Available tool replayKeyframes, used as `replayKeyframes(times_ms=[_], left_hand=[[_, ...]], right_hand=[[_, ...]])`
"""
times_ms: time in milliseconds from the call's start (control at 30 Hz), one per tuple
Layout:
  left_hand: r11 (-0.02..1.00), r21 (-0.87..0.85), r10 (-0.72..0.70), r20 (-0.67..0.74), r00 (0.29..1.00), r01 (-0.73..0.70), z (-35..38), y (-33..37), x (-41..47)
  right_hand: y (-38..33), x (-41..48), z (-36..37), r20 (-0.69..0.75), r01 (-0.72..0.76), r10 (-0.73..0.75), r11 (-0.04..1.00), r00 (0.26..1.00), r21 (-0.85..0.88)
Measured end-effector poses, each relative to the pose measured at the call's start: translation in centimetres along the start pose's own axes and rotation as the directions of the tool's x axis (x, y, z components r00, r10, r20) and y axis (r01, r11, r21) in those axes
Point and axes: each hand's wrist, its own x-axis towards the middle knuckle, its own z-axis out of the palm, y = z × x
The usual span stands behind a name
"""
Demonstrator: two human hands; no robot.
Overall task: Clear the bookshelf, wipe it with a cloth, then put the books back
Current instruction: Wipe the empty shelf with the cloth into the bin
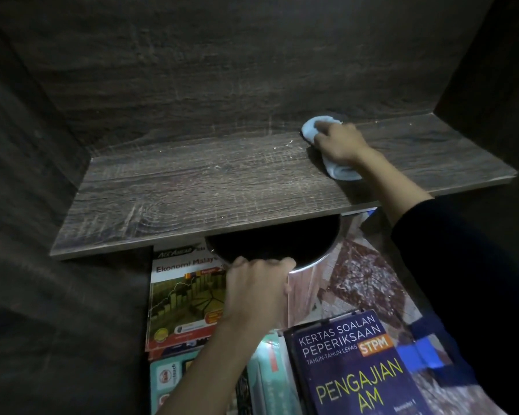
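Observation:
The dark wood shelf board (192, 187) lies bare, with pale crumbs and scratch marks on it. My right hand (340, 142) presses a light blue cloth (312, 127) onto the back right part of the board. Below the board's front edge, my left hand (256, 287) grips the rim of a round dark bin (270, 241) with a shiny edge. Books lie on the floor below: an "Ekonomi Malaysia" book (183, 298) on the left and a dark blue "Pengajian Am" book (351, 366) on the right.
The bookcase's back panel (222, 79) and side walls (21, 175) close in the shelf. More teal books (168, 381) lie near the bottom edge, on a patterned floor mat (360, 277). A blue strap (423, 351) shows at the right.

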Motion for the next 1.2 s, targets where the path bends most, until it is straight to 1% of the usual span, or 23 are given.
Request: replayKeyframes(times_ms=[67,200,300,333,400,467,500,533,600,633,700,767,800,900,1000,1033,1100,1167,1200], left_hand=[[1.0,0.018,-0.021,0.001,1.0,0.021,0.0,0.0,0.1],[1.0,0.021,0.007,-0.017,1.0,-0.006,0.2,-0.1,0.3],[1.0,-0.021,0.017,-0.021,1.0,-0.018,0.1,0.0,0.3],[0.999,-0.028,0.015,-0.042,0.999,-0.016,-0.1,0.1,0.3],[0.999,-0.014,0.037,-0.022,0.999,-0.037,-0.3,0.1,0.3],[0.999,-0.032,0.022,-0.011,1.0,-0.022,-0.2,0.0,0.3],[1.0,-0.005,0.015,-0.017,1.0,-0.015,-0.3,-0.1,0.3],[1.0,0.0,0.004,-0.013,1.0,-0.004,-0.4,-0.1,0.2],[1.0,0.0,-0.017,0.005,1.0,0.017,-0.6,0.0,0.2],[1.0,0.001,-0.026,0.001,1.0,0.026,-0.6,-0.2,0.1],[1.0,-0.004,-0.013,-0.055,0.998,0.013,-0.5,-0.3,0.0],[1.0,0.002,-0.026,-0.056,0.998,0.026,-0.7,-0.5,0.0],[0.999,0.025,-0.025,-0.04,0.999,0.026,-0.4,-0.7,0.1],[0.999,0.021,-0.037,-0.014,0.999,0.037,-0.4,-0.7,0.2],[1.0,0.004,-0.01,-0.065,0.998,0.01,-0.7,-0.5,0.1],[1.0,0.014,-0.015,-0.057,0.998,0.016,-0.8,-0.6,0.1],[0.999,0.035,-0.03,-0.045,0.999,0.031,-0.5,-0.9,0.2],[0.999,0.013,-0.043,-0.067,0.997,0.044,-0.5,-1.0,0.4],[0.999,-0.001,-0.043,-0.044,0.998,0.043,-0.7,-1.0,0.3]], right_hand=[[-0.1,-0.2,-0.1,0.009,0.039,-0.04,0.999,0.999,0.025],[-0.3,0.0,-0.2,0.059,0.061,-0.069,0.991,0.996,0.118],[-0.7,-0.3,-0.2,0.102,0.08,-0.091,0.991,0.991,0.109],[-0.9,-0.5,-0.3,0.113,0.096,-0.109,0.989,0.988,0.11],[-1.0,-1.0,-0.6,0.151,0.145,-0.165,0.98,0.975,0.134],[-1.0,-1.6,-1.2,0.191,0.175,-0.216,0.962,0.957,0.211],[-1.0,-1.8,-1.6,0.177,0.18,-0.228,0.95,0.957,0.254],[-0.9,-1.9,-1.8,0.125,0.184,-0.227,0.941,0.966,0.282],[-0.5,-1.4,-2.2,-0.011,0.185,-0.188,0.951,0.982,0.248],[-0.4,-1.1,-2.1,-0.038,0.165,-0.16,0.965,0.986,0.204],[-0.6,-0.7,-1.4,-0.006,0.096,-0.096,0.991,0.995,0.093],[-1.3,-0.6,-0.5,0.02,0.046,-0.046,0.999,0.999,0.01],[-1.8,-0.6,-0.1,0.017,0.04,-0.04,0.999,0.999,-0.009],[-3.1,-0.7,0.5,0.022,0.072,-0.071,0.997,0.997,-0.004],[-3.4,-0.4,0.8,0.071,0.115,-0.117,0.993,0.991,0.034],[-3.6,-0.3,0.9,0.087,0.121,-0.126,0.991,0.988,0.057],[-3.8,-0.2,0.8,0.117,0.12,-0.136,0.983,0.984,0.136],[-4.0,-0.2,0.8,0.139,0.12,-0.154,0.966,0.978,0.23],[-4.1,-0.3,0.9,0.145,0.129,-0.171,0.956,0.975,0.262]])
